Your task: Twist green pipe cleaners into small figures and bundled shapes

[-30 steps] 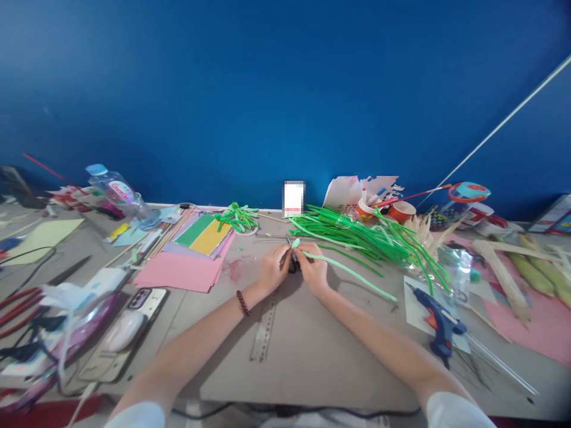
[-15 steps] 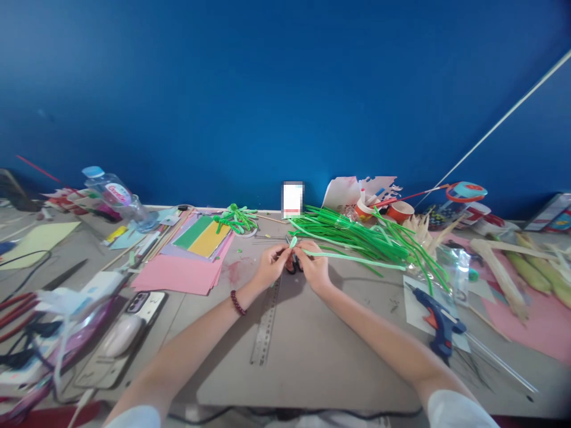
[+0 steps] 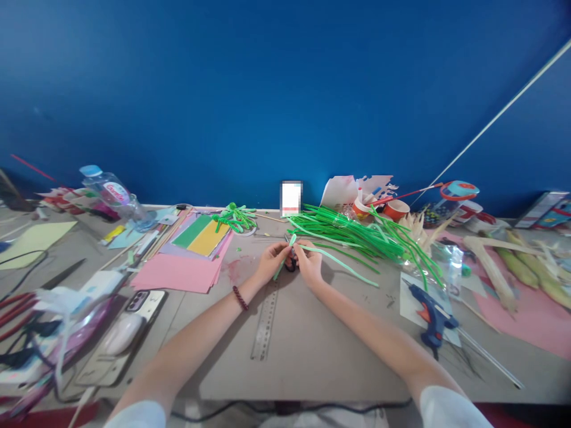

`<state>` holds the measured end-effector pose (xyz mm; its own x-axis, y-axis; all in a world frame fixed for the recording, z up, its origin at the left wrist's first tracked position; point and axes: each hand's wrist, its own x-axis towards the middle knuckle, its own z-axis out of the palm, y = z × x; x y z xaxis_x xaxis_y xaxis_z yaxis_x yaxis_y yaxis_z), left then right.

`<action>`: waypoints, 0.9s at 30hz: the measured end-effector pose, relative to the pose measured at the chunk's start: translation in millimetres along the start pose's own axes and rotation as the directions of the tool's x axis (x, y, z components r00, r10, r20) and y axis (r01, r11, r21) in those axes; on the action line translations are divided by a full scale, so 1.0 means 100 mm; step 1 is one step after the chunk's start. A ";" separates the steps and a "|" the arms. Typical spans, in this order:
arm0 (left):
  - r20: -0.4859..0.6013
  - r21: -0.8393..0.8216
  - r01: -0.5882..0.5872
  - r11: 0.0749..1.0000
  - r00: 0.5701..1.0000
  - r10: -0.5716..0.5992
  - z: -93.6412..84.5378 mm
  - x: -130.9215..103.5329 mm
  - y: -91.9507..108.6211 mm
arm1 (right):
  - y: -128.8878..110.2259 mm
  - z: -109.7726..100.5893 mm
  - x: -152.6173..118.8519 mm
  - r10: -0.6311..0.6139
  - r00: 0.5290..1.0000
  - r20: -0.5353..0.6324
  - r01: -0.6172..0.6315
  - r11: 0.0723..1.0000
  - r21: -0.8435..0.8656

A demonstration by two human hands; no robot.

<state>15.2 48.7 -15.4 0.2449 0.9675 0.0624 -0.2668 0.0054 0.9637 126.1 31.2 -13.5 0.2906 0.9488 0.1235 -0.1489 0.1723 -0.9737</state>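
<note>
My left hand (image 3: pixel 271 261) and my right hand (image 3: pixel 308 264) meet above the middle of the table, fingers pinched on a light green pipe cleaner (image 3: pixel 345 267). Its long free end stretches out to the right of my right hand, while a small loop stands up between the fingertips. Another short end pokes down below my left hand. Dark-handled scissors (image 3: pixel 291 263) lie on the table just behind and between the hands, partly covered by them. A clear ruler (image 3: pixel 265 324) rests below my left hand. The exact grip of the fingertips is too small to make out.
Bundled green pipe cleaners (image 3: pixel 348 232) lie behind my right hand. A blue glue gun (image 3: pixel 432 318) is at the right. Pink paper sheets (image 3: pixel 173 273), a phone (image 3: pixel 143 303) and a plastic bottle (image 3: pixel 109 190) are at the left. A small lit screen (image 3: pixel 291 199) leans on the wall.
The pipe cleaner's free end has swung downward and toward me on the right. Both hands stay pinched together in nearly the same place; the view has shifted slightly.
</note>
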 end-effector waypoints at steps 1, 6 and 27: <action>-0.024 -0.002 -0.021 1.000 0.999 0.021 0.00 0.00 0.01 | -0.03 0.04 0.02 0.018 1.000 0.006 -0.018 1.000 0.009; -0.106 0.033 -0.101 0.994 0.989 0.104 -0.07 0.06 -0.07 | -0.05 0.20 0.03 0.107 0.994 -0.014 -0.107 0.993 0.046; -0.106 0.527 -0.285 0.801 0.913 0.395 -0.06 -0.10 -0.07 | 0.11 -0.08 -0.03 0.036 0.997 0.065 -0.032 0.998 -0.055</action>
<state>9.1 40.0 -24.6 0.0192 0.9119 0.4100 0.2073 -0.4048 0.8906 131.4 27.9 -25.9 0.2230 0.9696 0.1006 -0.1060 0.1267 -0.9863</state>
